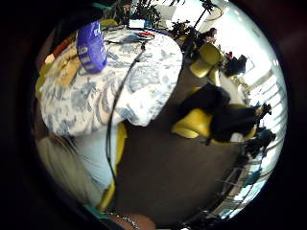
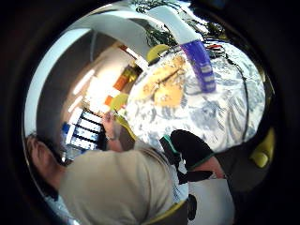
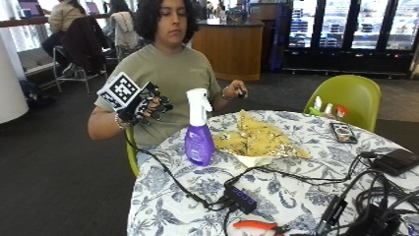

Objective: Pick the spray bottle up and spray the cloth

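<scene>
sitting at a round table (image 3: 196,206) w/ blue-floral cloth cover, person is holding the gloved right hand (image 3: 149,105) raised at chest height, off to the side of the table edge, not touching anything. fingers are hanging loosely spread, gripping nothing. looks like a pre-reach pose, hand is hovering apart from the spray bottle (image 3: 198,129), so pickup isn't started yet imo.

spray bottle is standing upright on the table near the person's edge, purple body, white trigger head. nozzle seems to be pointing toward the yellow cloth (image 3: 256,139), which is lying crumpled just beside the bottle, toward table centre. prob set that way so a squeeze lands on the cloth w/o much re-aiming. bottle is also showing in both palm views (image 1: 90,45) (image 2: 200,65), w/ cloth next to it (image 2: 164,86).

bare left hand (image 3: 237,90) is raised behind the cloth, pinching smth small, can't tell what.

other stuff: black cable (image 3: 171,177) is running from the glove across the table, passing just in front of the bottle base, could snag on the reach. black usb hub (image 3: 241,198), orange-handled pliers (image 3: 258,227), phone (image 3: 343,132), green chair (image 3: 347,98) across.
</scene>
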Demonstrator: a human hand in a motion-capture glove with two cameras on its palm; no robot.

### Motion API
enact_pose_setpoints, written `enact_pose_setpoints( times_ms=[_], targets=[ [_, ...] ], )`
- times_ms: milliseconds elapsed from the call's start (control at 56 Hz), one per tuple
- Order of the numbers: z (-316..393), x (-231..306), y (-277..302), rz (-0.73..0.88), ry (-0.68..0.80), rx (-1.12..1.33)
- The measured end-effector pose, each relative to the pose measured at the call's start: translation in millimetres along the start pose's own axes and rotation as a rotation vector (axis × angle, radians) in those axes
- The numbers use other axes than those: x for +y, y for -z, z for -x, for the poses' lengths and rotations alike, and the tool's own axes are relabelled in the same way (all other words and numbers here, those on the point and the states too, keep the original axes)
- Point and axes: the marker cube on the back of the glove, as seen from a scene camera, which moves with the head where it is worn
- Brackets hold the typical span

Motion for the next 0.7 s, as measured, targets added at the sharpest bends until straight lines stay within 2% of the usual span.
enact_pose_setpoints(
  times_ms=[89,232,357,500,590,697],
  targets=[
    [3,-21,-16,-0.087,-0.078,-0.207],
    [-7,-59,-38,-0.151,-0.168,-0.282],
    [-14,-86,-52,-0.196,-0.161,-0.428],
    [-13,-99,-58,-0.342,-0.153,-0.702],
    [-14,-104,-58,-0.474,-0.143,-0.655],
    [-11,-111,-54,-0.476,-0.142,-0.592]
  ],
)
